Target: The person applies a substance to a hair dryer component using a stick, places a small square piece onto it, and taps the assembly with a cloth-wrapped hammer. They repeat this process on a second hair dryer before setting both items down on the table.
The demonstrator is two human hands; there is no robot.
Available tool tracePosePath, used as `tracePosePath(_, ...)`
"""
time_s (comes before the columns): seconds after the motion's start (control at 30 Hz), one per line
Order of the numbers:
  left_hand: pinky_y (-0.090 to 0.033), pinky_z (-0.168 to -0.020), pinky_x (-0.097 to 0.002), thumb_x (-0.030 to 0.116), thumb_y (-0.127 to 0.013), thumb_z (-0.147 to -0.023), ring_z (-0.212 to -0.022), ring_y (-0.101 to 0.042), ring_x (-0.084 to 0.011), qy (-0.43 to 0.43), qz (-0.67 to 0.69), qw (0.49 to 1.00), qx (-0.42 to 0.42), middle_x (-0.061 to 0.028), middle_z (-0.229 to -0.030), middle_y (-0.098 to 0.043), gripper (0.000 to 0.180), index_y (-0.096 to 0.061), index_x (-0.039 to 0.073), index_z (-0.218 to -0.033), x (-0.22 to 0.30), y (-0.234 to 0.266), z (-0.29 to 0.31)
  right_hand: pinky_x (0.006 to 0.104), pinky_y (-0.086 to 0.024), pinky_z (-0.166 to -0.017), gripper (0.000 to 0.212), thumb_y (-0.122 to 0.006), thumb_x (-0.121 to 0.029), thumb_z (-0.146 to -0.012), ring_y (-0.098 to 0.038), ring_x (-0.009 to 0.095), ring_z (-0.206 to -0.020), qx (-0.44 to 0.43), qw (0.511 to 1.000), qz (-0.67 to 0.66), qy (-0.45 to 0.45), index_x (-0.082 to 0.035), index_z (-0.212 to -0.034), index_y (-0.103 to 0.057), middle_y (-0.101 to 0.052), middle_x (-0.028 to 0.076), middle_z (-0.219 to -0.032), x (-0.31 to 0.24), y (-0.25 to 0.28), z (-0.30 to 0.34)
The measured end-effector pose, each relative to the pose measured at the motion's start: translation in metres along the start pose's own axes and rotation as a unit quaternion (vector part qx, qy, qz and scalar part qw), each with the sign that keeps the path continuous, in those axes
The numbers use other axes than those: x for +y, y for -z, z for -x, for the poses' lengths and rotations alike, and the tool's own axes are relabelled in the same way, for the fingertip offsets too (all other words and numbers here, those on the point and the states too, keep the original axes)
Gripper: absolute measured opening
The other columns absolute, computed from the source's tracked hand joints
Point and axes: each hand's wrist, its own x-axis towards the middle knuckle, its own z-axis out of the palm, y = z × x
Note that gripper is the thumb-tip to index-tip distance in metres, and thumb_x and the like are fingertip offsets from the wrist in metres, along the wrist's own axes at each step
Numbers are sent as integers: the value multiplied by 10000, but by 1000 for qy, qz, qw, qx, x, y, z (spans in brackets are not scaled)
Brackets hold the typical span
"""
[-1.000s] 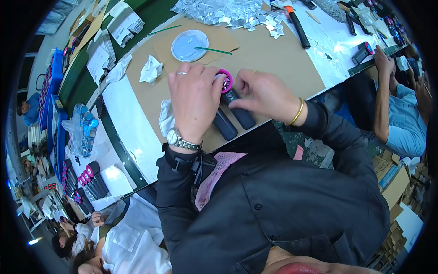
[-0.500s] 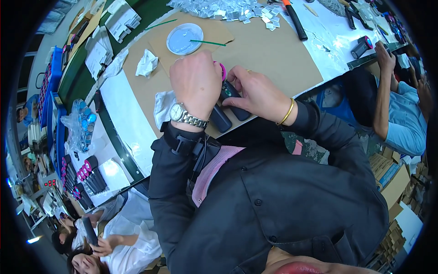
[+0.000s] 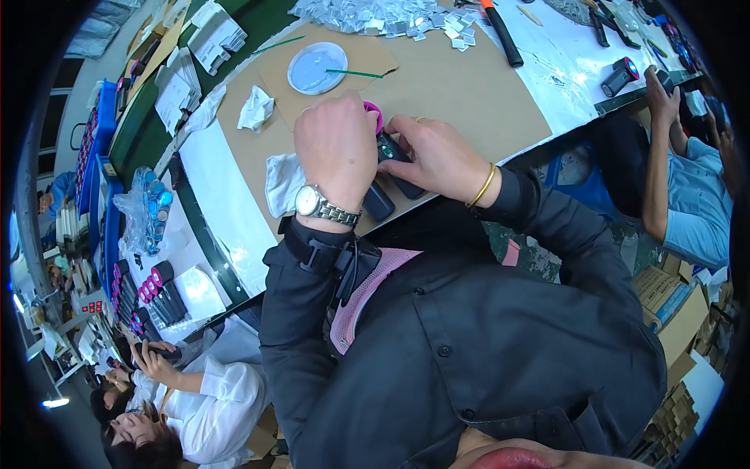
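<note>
My left hand (image 3: 337, 152), with a metal watch on its wrist, closes over the top of a small black device with a pink ring (image 3: 375, 117). From the right, my right hand (image 3: 437, 156), wearing a gold bangle, grips the same device's dark body (image 3: 388, 147). Two more dark cylindrical devices (image 3: 379, 202) lie on the brown cardboard mat (image 3: 461, 86) just below my hands. A white cloth (image 3: 283, 181) lies left of them.
A round clear dish (image 3: 316, 67) with a green stick, a crumpled tissue (image 3: 255, 109) and a heap of silver foil pieces (image 3: 383, 16) lie farther back. A black tool (image 3: 504, 35) lies at the right. Another person sits at the right (image 3: 680, 180), another at lower left (image 3: 187, 391).
The view has shifted slightly, so my hands sit lower and more central. Both hands stay closed on the device; my left hand has turned a little over its top.
</note>
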Motion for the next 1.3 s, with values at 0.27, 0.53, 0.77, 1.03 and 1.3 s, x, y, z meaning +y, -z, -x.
tracePosePath(0.27,-545,-743,-542,131,-756,-865,-838,-722,-432,100,151,983,3,-210,-833,-742,141,-713,2,-903,5,8,0,484,-570,-763,449,-881,-258,-855,-720,419,-848,-8,1000,14,12,10,-1151,-675,-730,215,-915,-1,2,-1)
tracePosePath(0.53,-539,-769,-529,69,-738,-858,-880,-708,-437,-14,162,987,-6,-202,-905,-745,161,-713,-20,-990,4,11,8,477,-568,-755,455,-873,-265,-870,-715,412,-835,8,1000,14,9,10,-1181,-686,-721,212,-917,2,1,0)
tracePosePath(0.77,-485,-897,-454,61,-712,-821,-1065,-625,-320,-88,54,992,74,-105,-1083,-687,253,-739,31,-1071,13,-3,45,440,-570,-737,442,-842,-285,-922,-719,369,-816,61,996,46,55,-11,-1239,-705,-723,178,-935,24,38,-15)
tracePosePath(1.03,-445,-870,-425,77,-714,-805,-1001,-588,-264,-59,1,985,162,-52,-992,-624,323,-752,45,-1125,16,-25,52,463,-571,-751,365,-819,-287,-942,-741,355,-855,41,978,186,85,-66,-1219,-734,-760,156,-972,29,44,-85)
tracePosePath(1.3,-412,-808,-412,80,-716,-811,-945,-569,-245,-57,27,986,157,-52,-941,-592,328,-758,48,-1135,6,-24,62,467,-563,-739,269,-825,-258,-930,-741,351,-842,42,968,218,119,-43,-1083,-776,-765,168,-944,35,25,-118)
